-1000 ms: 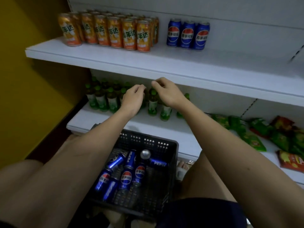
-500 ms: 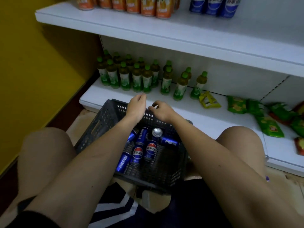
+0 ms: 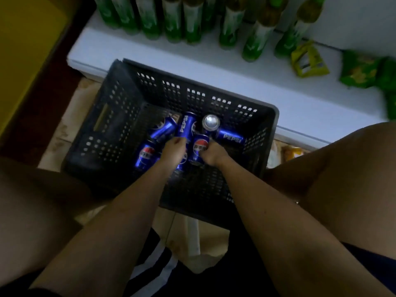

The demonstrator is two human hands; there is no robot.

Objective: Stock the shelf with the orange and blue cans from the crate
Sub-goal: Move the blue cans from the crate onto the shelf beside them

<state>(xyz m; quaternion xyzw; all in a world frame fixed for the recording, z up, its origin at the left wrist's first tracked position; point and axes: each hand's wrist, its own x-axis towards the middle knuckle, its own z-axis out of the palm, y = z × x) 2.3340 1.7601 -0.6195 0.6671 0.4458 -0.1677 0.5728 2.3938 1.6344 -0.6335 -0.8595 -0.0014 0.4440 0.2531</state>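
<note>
Both hands are reaching down into the crate (image 3: 120, 108), where the blue cans (image 3: 186, 125) are lying jumbled toward its far side, one standing upright near the far right corner. The left hand (image 3: 173, 150) is curling its fingers on a lying can; the right hand (image 3: 211, 154) is closing round the can beside it (image 3: 200, 146), though whether either grip is fully clamped I cannot tell. Full cans are probably feeling heavy, rigid and slick, so wrapping the mid-body is likely serving best. No orange cans are showing in the crate
</note>
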